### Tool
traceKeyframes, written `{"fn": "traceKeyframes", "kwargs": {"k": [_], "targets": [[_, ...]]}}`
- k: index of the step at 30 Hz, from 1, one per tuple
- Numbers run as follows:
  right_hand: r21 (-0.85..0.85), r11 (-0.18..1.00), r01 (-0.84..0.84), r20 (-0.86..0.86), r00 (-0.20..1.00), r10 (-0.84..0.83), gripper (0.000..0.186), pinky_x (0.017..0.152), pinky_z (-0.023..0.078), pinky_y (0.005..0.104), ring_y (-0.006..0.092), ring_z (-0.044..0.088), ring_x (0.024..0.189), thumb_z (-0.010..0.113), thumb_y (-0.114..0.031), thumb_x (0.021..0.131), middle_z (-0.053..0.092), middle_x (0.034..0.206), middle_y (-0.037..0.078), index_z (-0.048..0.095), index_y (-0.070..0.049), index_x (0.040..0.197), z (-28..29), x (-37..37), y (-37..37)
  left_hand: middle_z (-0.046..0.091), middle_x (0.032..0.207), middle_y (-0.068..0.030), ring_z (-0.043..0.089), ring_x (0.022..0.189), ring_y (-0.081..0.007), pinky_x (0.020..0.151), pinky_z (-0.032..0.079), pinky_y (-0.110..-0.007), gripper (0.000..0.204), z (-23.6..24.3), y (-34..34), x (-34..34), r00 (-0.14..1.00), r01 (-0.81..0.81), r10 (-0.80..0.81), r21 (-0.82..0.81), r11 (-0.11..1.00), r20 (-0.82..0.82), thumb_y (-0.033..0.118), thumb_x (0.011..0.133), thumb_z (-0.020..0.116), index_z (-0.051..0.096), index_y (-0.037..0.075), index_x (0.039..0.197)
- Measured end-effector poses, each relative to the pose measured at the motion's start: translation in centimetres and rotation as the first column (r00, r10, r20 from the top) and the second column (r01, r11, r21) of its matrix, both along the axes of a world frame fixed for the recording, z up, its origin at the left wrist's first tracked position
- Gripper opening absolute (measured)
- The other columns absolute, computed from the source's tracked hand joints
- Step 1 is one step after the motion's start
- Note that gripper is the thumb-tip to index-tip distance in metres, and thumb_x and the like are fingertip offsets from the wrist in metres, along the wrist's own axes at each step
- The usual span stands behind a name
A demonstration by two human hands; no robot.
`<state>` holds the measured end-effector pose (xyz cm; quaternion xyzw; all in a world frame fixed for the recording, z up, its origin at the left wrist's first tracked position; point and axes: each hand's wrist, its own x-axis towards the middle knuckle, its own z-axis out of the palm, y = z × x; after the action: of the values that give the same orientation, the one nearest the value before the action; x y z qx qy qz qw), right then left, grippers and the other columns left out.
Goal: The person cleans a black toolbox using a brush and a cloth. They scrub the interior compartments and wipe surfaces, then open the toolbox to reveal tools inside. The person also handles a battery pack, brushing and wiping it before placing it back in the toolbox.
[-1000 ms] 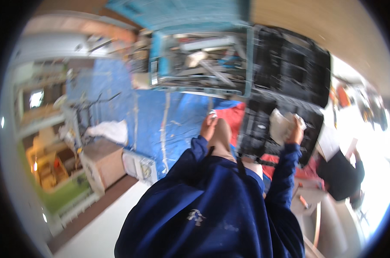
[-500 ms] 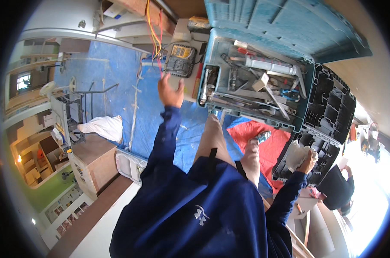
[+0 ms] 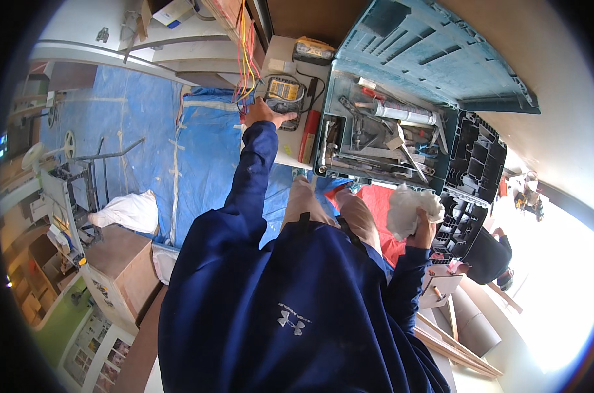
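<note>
Left fingers (image 3: 285,117) spread at my black-and-yellow charger (image 3: 284,90), contact unclear; coloured wires (image 3: 246,52) hang close by. Right fingers (image 3: 425,226) curl round a white crumpled wad (image 3: 403,208). Open teal toolbox (image 3: 434,62) stands between charger and black case (image 3: 477,154).

Crumpled white wad (image 3: 403,211) in right grip (image 3: 424,232), black-and-yellow device (image 3: 284,90) by left grip (image 3: 261,114)

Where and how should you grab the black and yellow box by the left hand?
Probably by its two long sides, coming from the end nearest the person, beside the left hand. The black and yellow box is blocky, longer than wide, and sits on the pale shelf; coloured wires hang at its left, so that side looks less handy.
</note>
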<state>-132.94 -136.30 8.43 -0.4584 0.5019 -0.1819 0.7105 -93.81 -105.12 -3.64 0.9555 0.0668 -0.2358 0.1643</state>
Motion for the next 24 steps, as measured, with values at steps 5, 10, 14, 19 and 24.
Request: {"fn": "traceKeyframes", "kwargs": {"k": [5,10,14,19,24], "targets": [[0.099,0.992,-0.075,0.058,0.996,0.070,0.047,0.095,0.056,0.0418,0.0266,0.065,0.113,0.067,-0.006,0.091,0.064,0.125,0.010,0.055,-0.003,0.136,1.6,4.7,3.2,0.067,0.128,-0.0229,0.067,0.116,-0.0342,0.096,0.056,-0.041,0.116,-2.2,1.4,1.7,0.997,-0.039,0.029,-0.137,0.990,-0.075,0.067,0.051,0.094,0.055,-0.006,0.132],[0.257,0.966,-0.028,0.113,0.994,-0.001,0.045,0.096,0.055,0.0442,0.0287,0.064,0.114,0.064,-0.007,0.093,0.063,0.126,0.012,0.053,-0.001,0.136,2.2,5.5,4.3,0.077,0.094,-0.0171,0.074,0.088,-0.0304,0.082,0.057,-0.040,0.068,-1.2,1.8,2.0,0.998,0.042,-0.018,-0.414,0.909,0.060,0.049,0.056,0.096,0.073,0.001,0.099],[0.397,0.917,0.024,0.183,0.978,-0.105,0.044,0.100,0.054,0.0482,0.0314,0.062,0.119,0.060,-0.009,0.096,0.062,0.129,0.013,0.051,-0.001,0.139,2.0,4.5,3.9,0.077,0.093,-0.0150,0.074,0.084,-0.0254,0.079,0.057,-0.036,0.063,1.7,2.8,-0.3,0.992,-0.047,0.102,-0.539,0.841,0.074,0.042,0.063,0.095,0.072,-0.002,0.101],[0.405,0.913,-0.040,0.357,0.927,-0.118,0.047,0.109,0.046,0.0511,0.0323,0.054,0.131,0.056,-0.018,0.101,0.057,0.139,0.015,0.047,-0.004,0.145,4.5,5.5,4.6,0.075,0.102,-0.0109,0.072,0.089,-0.0165,0.082,0.057,-0.032,0.040,6.7,4.5,-5.9,0.892,-0.394,0.297,-0.908,0.143,-0.340,0.008,0.082,0.085,0.067,-0.004,0.116],[-0.238,0.931,-0.276,0.129,0.941,0.312,0.053,0.108,0.046,0.0439,0.0291,0.053,0.134,0.063,-0.032,0.100,0.052,0.147,0.015,0.052,-0.002,0.142,6.4,7.6,6.7,0.072,0.113,-0.0119,0.071,0.099,-0.0175,0.087,0.058,-0.032,0.050,10.6,5.5,-10.4,0.882,-0.403,0.174,-0.892,-0.203,-0.438,-0.002,0.085,0.076,0.057,-0.001,0.131]]}}
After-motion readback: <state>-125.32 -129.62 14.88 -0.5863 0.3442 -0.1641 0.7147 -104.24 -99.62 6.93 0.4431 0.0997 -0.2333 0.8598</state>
